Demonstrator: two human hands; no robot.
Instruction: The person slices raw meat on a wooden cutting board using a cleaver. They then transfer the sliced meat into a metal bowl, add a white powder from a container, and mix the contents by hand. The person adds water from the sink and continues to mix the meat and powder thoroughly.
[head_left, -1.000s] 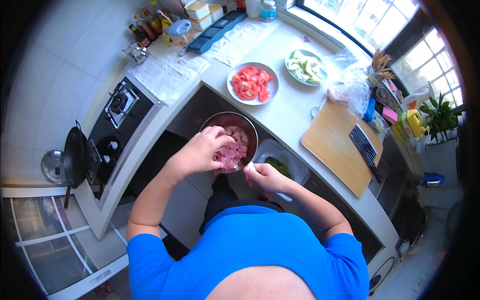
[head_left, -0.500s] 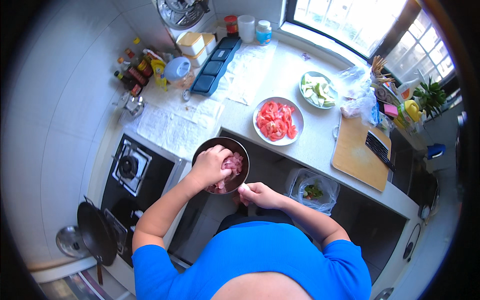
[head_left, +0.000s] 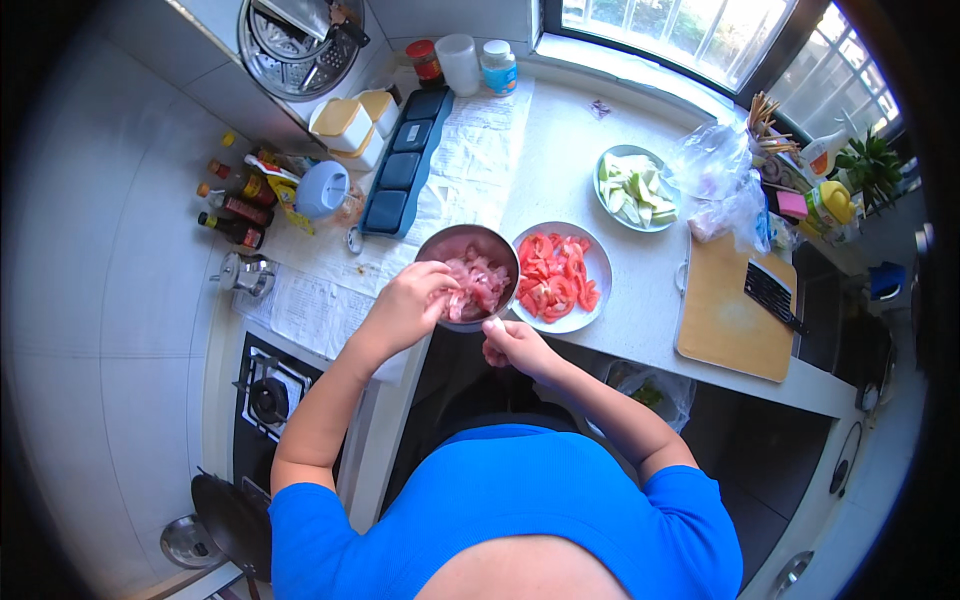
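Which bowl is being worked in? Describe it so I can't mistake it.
Start at the white counter under the window. At its near edge, by the stove side, sits a metal bowl of pink raw meat, the left hand in it. The neighbouring white plate holds red tomato slices.

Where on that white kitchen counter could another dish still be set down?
The white counter is bare between the white plate of red tomato slices and the wooden cutting board, and in the stretch below the window, behind the plate of pale green vegetable pieces. It is crowded around the metal bowl of pink meat, where both hands work, and by the bottles.
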